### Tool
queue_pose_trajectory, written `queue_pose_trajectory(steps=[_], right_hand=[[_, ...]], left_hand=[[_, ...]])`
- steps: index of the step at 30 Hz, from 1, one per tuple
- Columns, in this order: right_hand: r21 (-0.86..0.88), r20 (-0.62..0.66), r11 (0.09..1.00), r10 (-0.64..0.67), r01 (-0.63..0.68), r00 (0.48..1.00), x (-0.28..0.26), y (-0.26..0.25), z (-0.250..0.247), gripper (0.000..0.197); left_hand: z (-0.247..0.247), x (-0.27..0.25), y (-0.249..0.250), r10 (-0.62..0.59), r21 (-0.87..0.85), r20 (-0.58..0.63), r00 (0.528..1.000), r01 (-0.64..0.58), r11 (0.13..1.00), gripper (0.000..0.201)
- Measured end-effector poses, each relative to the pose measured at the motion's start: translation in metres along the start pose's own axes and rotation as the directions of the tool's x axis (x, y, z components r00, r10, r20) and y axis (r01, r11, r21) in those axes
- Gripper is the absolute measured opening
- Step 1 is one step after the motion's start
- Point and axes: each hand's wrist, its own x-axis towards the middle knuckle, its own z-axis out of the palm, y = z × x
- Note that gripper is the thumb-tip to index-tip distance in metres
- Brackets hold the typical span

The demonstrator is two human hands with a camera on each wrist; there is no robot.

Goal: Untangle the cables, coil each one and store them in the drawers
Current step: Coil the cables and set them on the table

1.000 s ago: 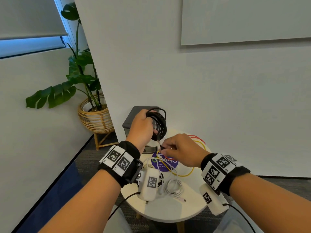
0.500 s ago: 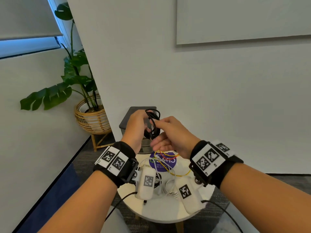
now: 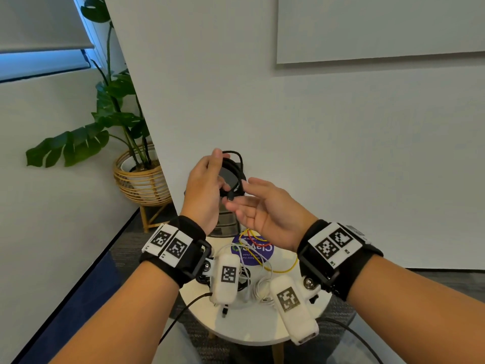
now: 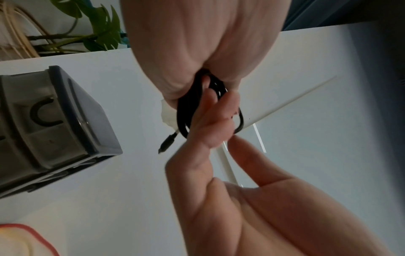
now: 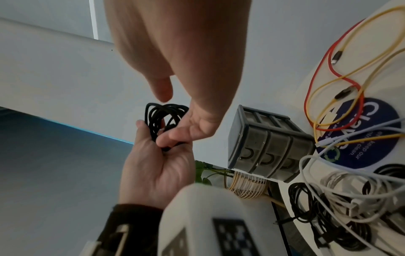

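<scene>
Both bare forearms are reaching forward and upward, each wearing a black wrist strap with white coded tags. The left hand [image 3: 203, 189] is being held raised with its back toward the head camera, its fingers [image 5: 142, 127] and thumb curling round a coiled black cable [image 3: 233, 174]. The right hand [image 3: 267, 211] is hovering just beside it, palm turned up and inward, with its fingers [image 3: 236, 206] stretching out nearly straight toward the left palm, gripping nothing.

Matt black cable [image 3: 234, 171], smoky translucent plastic drawers [image 5: 267, 145] — woven rattan planter [image 3: 141, 182]
</scene>
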Motion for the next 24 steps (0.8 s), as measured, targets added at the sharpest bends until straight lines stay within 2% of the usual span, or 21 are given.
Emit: queue_pose_trajectory(steps=[3,5,7,10,12,14,16,17,18,21,24], right_hand=[[0.101,0.052,0.995,0.014,-0.019,0.999,0.004,0.004,0.001,0.061],[0.101,0.051,0.995,-0.015,0.01,0.999,0.005,0.004,0.003,0.064],[0.011,0.011,0.999,-0.045,0.044,0.999,0.007,0.002,0.005,0.068],[-0.128,-0.033,0.992,-0.021,0.017,0.999,0.014,0.001,0.004,0.073],[-0.313,0.001,0.948,-0.054,0.052,0.999,0.013,-0.001,0.0,0.072],[-0.558,0.107,0.814,-0.12,0.16,0.987,0.01,-0.001,-0.011,0.074],[-0.787,0.235,0.544,-0.171,0.29,0.957,0.007,0.0,-0.026,0.071],[-0.849,0.272,0.417,-0.183,0.325,0.945,0.007,-0.001,-0.033,0.067],[-0.881,0.283,0.333,-0.199,0.336,0.938,0.007,-0.001,-0.042,0.062],[-0.92,0.266,0.239,-0.197,0.309,0.944,0.009,-0.004,-0.057,0.055],[-0.931,0.238,0.26,-0.099,0.256,0.966,0.015,-0.007,-0.059,0.055]], left_hand=[[-0.001,0.001,0.002,0.062,-0.027,-0.039,0.997,-0.063,0.998,0.03],[-0.002,0.004,0.003,0.089,-0.047,-0.043,0.995,-0.091,0.995,0.026],[-0.002,0.006,0.001,0.114,-0.039,-0.032,0.993,-0.115,0.993,0.025],[0.0,0.008,-0.005,0.129,-0.012,-0.036,0.991,-0.13,0.991,0.025],[0.001,0.01,-0.009,0.137,-0.012,-0.069,0.988,-0.138,0.99,0.024],[-0.003,0.015,-0.01,0.146,-0.017,-0.109,0.983,-0.149,0.989,0.023],[-0.01,0.021,-0.008,0.16,0.002,-0.164,0.973,-0.162,0.987,0.02],[-0.014,0.023,-0.008,0.163,0.019,-0.181,0.97,-0.162,0.987,0.019],[-0.017,0.025,-0.008,0.163,0.038,-0.178,0.971,-0.158,0.987,0.018],[-0.017,0.022,-0.014,0.166,0.078,-0.114,0.979,-0.158,0.984,0.019],[-0.014,0.018,-0.021,0.138,0.115,-0.056,0.989,-0.131,0.985,0.021]])
